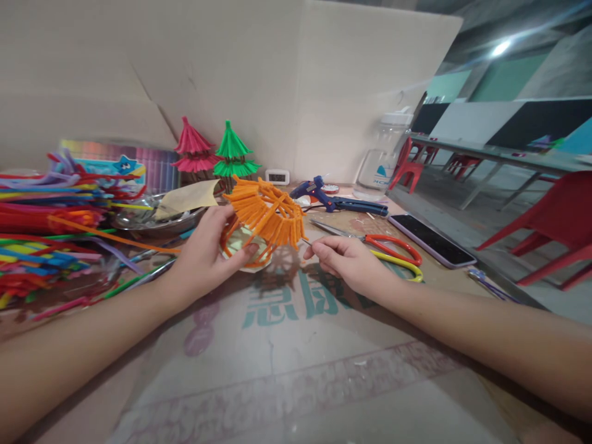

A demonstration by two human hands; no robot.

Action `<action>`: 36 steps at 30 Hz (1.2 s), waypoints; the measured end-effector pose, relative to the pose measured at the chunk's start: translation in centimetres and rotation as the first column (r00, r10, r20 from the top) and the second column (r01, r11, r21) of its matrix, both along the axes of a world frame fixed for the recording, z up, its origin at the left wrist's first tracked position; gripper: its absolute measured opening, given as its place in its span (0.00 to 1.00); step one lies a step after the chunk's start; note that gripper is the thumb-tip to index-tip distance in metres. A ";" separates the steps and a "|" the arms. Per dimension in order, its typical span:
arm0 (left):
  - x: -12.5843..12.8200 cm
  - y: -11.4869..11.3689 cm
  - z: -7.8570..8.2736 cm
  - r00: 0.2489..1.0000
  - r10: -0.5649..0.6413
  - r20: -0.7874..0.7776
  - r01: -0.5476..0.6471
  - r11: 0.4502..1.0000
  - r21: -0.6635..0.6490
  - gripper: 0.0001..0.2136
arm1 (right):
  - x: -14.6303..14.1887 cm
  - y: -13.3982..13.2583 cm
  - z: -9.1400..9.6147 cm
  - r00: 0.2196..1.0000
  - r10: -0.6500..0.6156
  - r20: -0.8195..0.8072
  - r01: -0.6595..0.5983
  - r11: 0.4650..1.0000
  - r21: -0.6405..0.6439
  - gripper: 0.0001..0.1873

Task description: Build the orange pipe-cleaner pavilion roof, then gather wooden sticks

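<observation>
My left hand (210,250) is closed around the lower part of an orange pipe-cleaner pavilion (272,213), which is tilted with its ribbed roof toward the right. A pale base (243,246) shows beneath the roof, near my left thumb. My right hand (345,259) pinches a thin, dark, stick-like piece (306,242) whose tip is close to the roof's lower right edge; whether it touches I cannot tell. Scissors (393,246) with one red and one yellow handle lie just behind my right hand.
Bundled pipe cleaners (50,228) and a metal bowl (139,219) are at left. Red (194,148) and green (235,151) pagoda-like models stand behind, near a small clock (277,177). A blue glue gun (314,190), water bottle (383,151) and phone (430,239) sit at right.
</observation>
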State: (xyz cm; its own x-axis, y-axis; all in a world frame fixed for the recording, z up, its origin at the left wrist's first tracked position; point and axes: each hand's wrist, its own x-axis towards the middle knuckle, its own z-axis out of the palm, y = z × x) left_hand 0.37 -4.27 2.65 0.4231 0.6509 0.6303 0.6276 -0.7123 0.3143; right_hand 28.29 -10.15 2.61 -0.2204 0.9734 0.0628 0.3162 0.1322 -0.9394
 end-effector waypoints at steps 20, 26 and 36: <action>-0.1 -0.1 0.4 1.000 0.028 -0.008 -0.028 0.999 -0.015 0.21 | 0.2 0.0 0.0 1.000 0.002 -0.001 -0.002 0.999 0.046 0.23; -0.1 -0.1 0.3 1.000 0.003 0.011 -0.003 1.000 -0.017 0.21 | 0.1 0.0 0.0 1.000 0.003 -0.013 -0.003 1.000 0.022 0.22; -0.2 0.1 0.2 1.000 0.012 -0.002 -0.012 0.999 -0.039 0.24 | 0.2 0.0 -0.3 1.000 0.004 0.031 -0.005 0.999 0.034 0.22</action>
State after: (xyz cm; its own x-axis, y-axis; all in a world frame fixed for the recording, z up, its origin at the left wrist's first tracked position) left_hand 0.15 -4.20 2.88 0.4159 0.6801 0.6038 0.6366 -0.6918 0.3407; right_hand 28.46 -10.14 2.33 -0.2271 0.9698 0.0891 0.3444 0.1656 -0.9241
